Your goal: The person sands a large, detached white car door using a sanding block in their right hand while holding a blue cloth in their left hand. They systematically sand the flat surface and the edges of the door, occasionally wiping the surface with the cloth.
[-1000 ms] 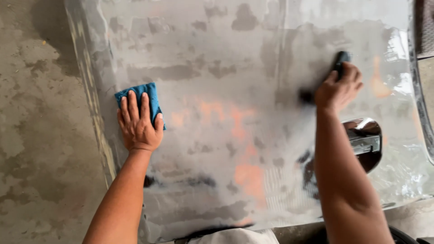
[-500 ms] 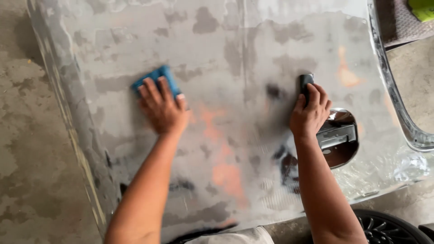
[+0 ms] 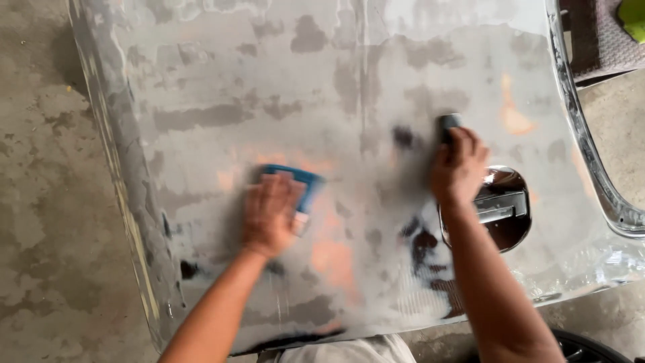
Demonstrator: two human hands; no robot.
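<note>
Two bare forearms reach up from the bottom edge over a sanded grey car door panel (image 3: 336, 81), which lies flat above the concrete floor (image 3: 40, 235). Our left hand (image 3: 269, 214) is spread almost flat and presses on a blue sanding pad (image 3: 304, 185), blurred, near the middle of the panel. Our right hand (image 3: 458, 168) is curled closed around a small dark sanding block (image 3: 447, 124), which touches the panel just beyond the chrome door handle (image 3: 500, 205). Farther right, the window frame (image 3: 584, 134) curves away.
</note>
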